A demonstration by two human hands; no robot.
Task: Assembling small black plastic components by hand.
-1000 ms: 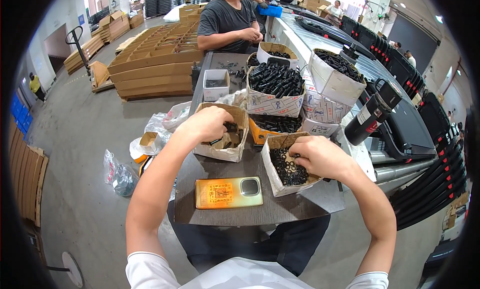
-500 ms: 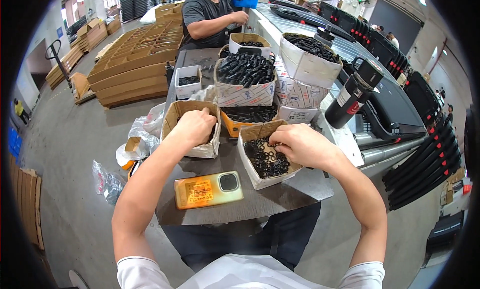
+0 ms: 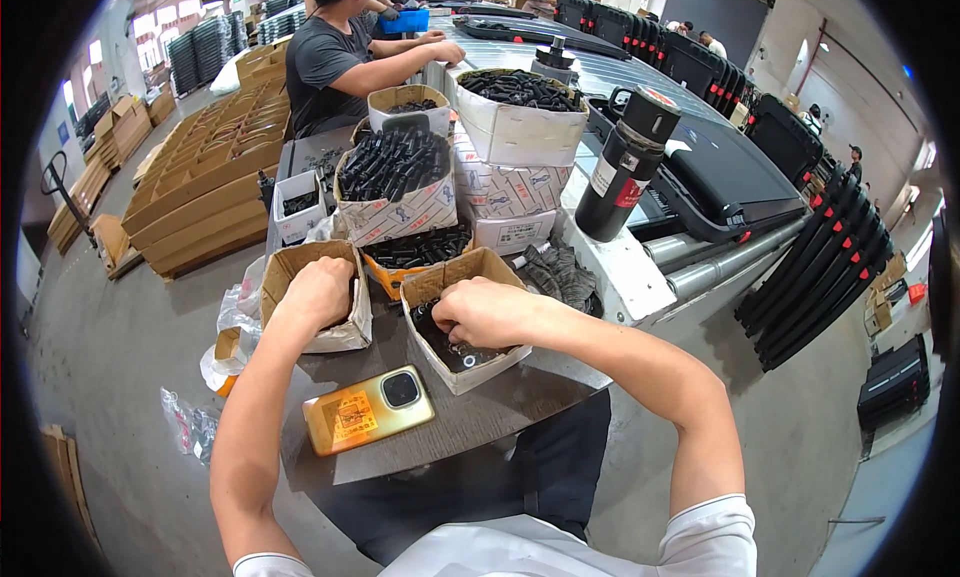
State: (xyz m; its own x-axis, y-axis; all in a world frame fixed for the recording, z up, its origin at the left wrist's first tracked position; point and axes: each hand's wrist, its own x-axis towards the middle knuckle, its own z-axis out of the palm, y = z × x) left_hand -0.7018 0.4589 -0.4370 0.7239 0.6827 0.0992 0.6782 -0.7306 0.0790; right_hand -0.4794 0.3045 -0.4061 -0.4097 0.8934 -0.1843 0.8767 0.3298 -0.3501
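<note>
My left hand [image 3: 320, 293] reaches into an open cardboard box [image 3: 281, 277] on the left of the table. Its fingers are curled down, and the tips and box contents are mostly hidden. My right hand [image 3: 482, 311] is in a second cardboard box [image 3: 462, 376] beside it, with fingers bent and pressed together. Whatever they hold cannot be made out. Small black rings [image 3: 465, 356] lie in that box below the fingers. In front of the boxes, a yellow-orange phone [image 3: 368, 411] lies back up on the dark table [image 3: 440, 447].
Behind the boxes stand cartons of black parts [image 3: 394, 165], an orange-edged box [image 3: 418, 249] and a small white bin [image 3: 297, 207]. A black bottle [image 3: 622, 167] and grey cloth [image 3: 558, 277] are at right, beside a roller conveyor [image 3: 690, 262]. A co-worker [image 3: 340, 62] sits at the far side.
The whole view has swung, so the scene sits further left. My right hand has moved lower and nearer in its box, covering more of the rings. My left hand remains in its box.
</note>
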